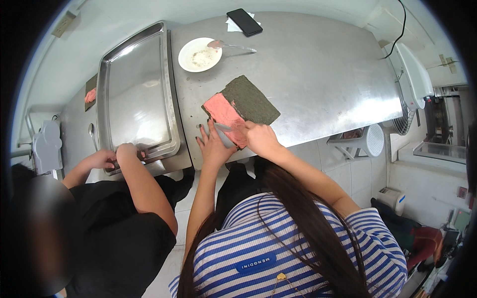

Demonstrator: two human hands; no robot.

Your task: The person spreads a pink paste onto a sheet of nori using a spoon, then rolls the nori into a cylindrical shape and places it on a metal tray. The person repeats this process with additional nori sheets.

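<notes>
Steel table (pixel 318 74): right hand (pixel 261 139) clamped on spoon (pixel 224 127), left hand (pixel 213 146) splayed beside pink paste (pixel 224 115).

Brushed steel table (pixel 318 74), glossy metal tray (pixel 136 89)

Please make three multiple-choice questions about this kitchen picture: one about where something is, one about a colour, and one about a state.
1. Where does the black phone lie?
A. at the far edge of the steel table
B. inside the metal tray
C. on the white plate

2. What colour is the paste on the dark seaweed sheet?
A. green
B. pink
C. yellow

3. What is the right hand doing?
A. resting flat and empty
B. holding a knife against the paste
C. lifting the plate

Answers:
1 A, the phone lies by the far edge, beyond the white plate.
2 B, the spread layer is pink.
3 B, its fingers close on the knife; the left hand lies beside it.
</notes>
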